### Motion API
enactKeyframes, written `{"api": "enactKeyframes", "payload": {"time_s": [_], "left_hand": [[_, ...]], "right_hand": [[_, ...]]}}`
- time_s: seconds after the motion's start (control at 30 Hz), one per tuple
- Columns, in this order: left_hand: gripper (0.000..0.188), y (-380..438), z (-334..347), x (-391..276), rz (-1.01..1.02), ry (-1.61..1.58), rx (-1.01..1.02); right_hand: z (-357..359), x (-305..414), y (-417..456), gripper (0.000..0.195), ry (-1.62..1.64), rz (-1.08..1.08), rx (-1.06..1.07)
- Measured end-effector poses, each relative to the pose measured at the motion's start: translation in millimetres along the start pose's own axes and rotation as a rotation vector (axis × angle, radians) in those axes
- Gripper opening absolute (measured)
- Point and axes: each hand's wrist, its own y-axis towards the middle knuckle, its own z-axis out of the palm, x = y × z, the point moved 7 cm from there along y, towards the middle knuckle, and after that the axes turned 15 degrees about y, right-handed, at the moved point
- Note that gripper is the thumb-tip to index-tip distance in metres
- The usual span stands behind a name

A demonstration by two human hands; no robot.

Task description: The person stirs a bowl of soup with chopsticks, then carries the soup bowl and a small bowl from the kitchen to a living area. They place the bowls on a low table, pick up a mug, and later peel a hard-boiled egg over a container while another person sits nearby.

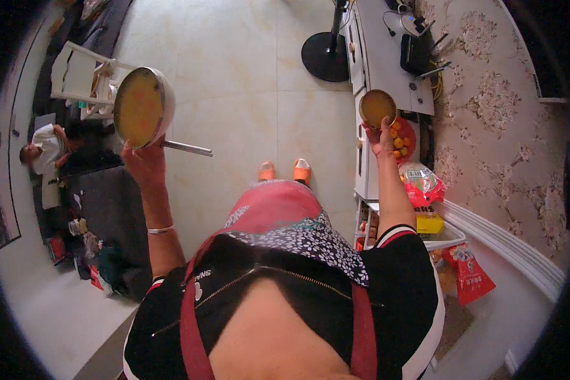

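My left hand [146,164] grips a large pale bowl [169,102] by its near side. Yellowish soup [139,109] with small orange-red bits fills much of it. A pair of metal chopsticks [190,148] juts out to the right from under the same hand. On the other side, my right hand [380,137] holds a smaller bowl [378,108] of yellow-brown liquid, with the thumb at its rim. That bowl appears in front of the edge of a white cabinet [369,57]. Both bowls are held up in the air, apart from each other.
A fan's round black base [324,57] stands on the tiled floor [228,85] by the cabinet. Orange fruit [399,142] and packaged goods [420,183] lie at right. A white chair [76,71], a dark sofa [109,209] and a seated person [50,147] are at left.
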Motion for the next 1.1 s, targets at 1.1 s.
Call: {"api": "enactKeyframes", "payload": {"time_s": [1.1], "left_hand": [[0.05, 103, 20, 107, -0.169, 0.044, -0.028]], "right_hand": [[-88, 65, 187, 0.066, 0.255, -0.227, -0.345]]}}
